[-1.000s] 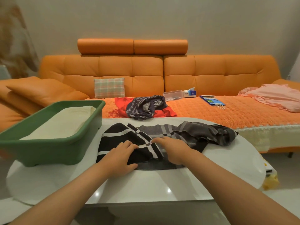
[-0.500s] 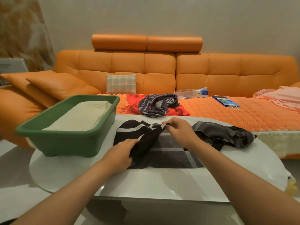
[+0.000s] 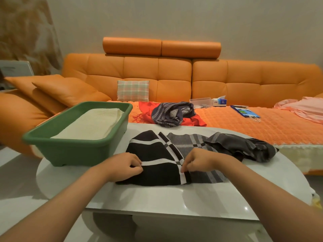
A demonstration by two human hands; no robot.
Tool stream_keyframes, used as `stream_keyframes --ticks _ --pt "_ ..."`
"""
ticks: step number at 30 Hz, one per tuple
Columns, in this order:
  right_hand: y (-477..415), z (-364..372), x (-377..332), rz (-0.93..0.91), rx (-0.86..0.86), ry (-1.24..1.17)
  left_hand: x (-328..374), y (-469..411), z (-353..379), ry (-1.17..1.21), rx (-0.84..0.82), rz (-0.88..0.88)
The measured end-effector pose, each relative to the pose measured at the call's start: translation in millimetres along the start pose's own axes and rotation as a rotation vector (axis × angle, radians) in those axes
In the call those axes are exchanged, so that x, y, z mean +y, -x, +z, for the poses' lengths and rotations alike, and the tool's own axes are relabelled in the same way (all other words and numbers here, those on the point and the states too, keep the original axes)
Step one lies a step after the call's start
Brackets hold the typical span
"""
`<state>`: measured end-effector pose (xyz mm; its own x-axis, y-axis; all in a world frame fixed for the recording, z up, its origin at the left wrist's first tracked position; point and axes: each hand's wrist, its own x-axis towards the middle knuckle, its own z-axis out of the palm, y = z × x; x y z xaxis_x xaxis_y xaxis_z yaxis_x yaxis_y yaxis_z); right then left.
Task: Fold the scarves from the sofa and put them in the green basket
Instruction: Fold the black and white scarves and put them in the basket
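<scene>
Checked scarf (image 3: 157,159), black, grey and white: lies across the middle of the white table (image 3: 174,196). Its black end is flat toward the near edge and its grey end is bunched toward the table's right edge.

Left hand (image 3: 124,165): at the scarf's left border, fingers curled and pinching the cloth beside a white stripe.

Right hand (image 3: 201,160): on the scarf where black meets grey, fingertips gathered and pinching the cloth at the white stripes.

Green basket (image 3: 75,149): on the left end of the table, just beside the scarf, not touching it. It holds a folded cream scarf (image 3: 92,123).

Orange sofa (image 3: 174,75): behind the table's far edge, its seat under a textured orange cover (image 3: 272,126).

On the seat, left to right:
- checked cushion (image 3: 133,90), against the backrest
- red fringed scarf (image 3: 197,120), with a crumpled navy striped scarf (image 3: 171,113) on top of it
- clear plastic box (image 3: 200,102)
- tissue box (image 3: 220,101)
- blue packet (image 3: 244,111)
- pink cloth (image 3: 304,109), at the far right
</scene>
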<state>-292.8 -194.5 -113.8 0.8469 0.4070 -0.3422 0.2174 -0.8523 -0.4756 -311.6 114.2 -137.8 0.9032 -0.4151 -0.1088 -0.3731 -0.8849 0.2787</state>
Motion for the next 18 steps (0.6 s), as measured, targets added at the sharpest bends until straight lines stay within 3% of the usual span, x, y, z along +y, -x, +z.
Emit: stream_keyframes --ticks 5,9,14,18 --pt "-33.7 -5.2 -8.2 0.101 0.361 -0.025 5.3 -32.5 7.0 0.096 0.269 0.018" --pt "-78.3 -6.8 -4.1 0.136 0.551 -0.086 1.0 -77.4 7.3 0.090 0.365 0.028" --pt "-140.3 -4.0 -9.3 0.216 0.645 -0.152 -10.3 -115.4 21.8 0.049 0.477 0.020" --pt "-171.3 4.7 -15.7 0.301 0.604 -0.063 -15.8 -123.4 39.7 -0.033 0.535 0.001"
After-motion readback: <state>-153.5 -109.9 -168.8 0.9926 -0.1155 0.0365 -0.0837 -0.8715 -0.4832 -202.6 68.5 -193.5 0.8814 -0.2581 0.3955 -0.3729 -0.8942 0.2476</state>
